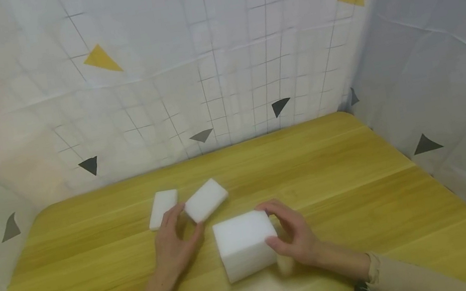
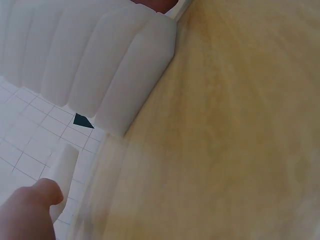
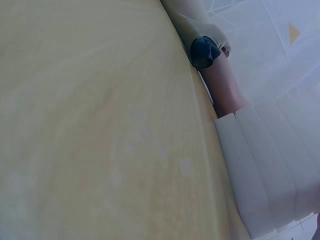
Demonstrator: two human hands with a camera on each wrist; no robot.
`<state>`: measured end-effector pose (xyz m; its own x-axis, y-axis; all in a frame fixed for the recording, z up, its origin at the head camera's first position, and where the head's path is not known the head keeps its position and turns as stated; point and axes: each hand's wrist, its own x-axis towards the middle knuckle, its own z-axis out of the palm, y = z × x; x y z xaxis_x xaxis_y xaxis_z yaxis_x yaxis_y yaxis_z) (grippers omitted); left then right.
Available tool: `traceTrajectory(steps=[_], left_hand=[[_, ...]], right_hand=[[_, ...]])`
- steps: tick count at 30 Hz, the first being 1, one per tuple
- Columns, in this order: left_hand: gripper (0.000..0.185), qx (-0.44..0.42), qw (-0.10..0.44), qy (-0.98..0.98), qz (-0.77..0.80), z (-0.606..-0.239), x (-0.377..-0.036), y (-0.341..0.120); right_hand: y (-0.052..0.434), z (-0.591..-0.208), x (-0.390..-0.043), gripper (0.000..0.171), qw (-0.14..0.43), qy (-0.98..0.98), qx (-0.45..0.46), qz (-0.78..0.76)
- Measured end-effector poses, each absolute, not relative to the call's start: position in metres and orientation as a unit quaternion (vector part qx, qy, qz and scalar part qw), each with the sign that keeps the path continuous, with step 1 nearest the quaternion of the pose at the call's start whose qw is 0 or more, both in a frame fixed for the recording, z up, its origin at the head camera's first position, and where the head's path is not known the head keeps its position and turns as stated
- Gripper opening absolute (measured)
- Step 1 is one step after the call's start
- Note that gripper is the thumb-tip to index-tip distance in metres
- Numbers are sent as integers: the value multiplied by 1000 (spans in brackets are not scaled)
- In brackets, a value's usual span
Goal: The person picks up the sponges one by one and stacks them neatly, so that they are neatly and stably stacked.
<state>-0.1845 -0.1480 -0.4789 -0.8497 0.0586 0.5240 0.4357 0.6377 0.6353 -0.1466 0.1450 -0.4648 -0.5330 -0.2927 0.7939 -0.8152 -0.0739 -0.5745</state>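
Note:
My left hand (image 1: 174,244) pinches a white sponge (image 1: 206,200) between thumb and fingers; it is tilted, and I cannot tell whether it touches the table. In the left wrist view the thumb (image 2: 40,197) presses on that sponge's edge (image 2: 65,165). Just left of the hand, another flat white sponge (image 1: 164,209) lies on the table. My right hand (image 1: 295,235) grips the right side of a stack of several white sponges (image 1: 247,245), thumb at the near side and fingers at the far corner. Its layers (image 3: 265,175) show in the right wrist view.
The wood-patterned table (image 1: 358,186) carries everything. Behind it hangs a white gridded sheet (image 1: 240,73) with yellow and dark triangles, and more pale sheet (image 1: 444,61) closes the right side. Dark cameras are strapped to both wrists, the left one (image 3: 204,52) also visible from the right wrist.

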Motion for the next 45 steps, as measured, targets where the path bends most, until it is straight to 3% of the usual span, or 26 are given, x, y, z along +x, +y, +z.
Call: traceTrajectory(steps=[6,21,35,45], left_hand=[[63,-161,249,-867,-401,-479,-185,-149],[55,-252,357,-779,-449,-481,-187,-147],[45,-291,465,-694,-467,-461,-178,-132],[44,-290,501,-659,-481,-466,-182,-134]], right_hand=[[145,-465,-147,51,220,-643,432,593],[145,-463,-146,50,219,-652,426,588],[145,-465,-147,49,227,-648,432,585],[145,-465,-148,49,229,-646,433,586]])
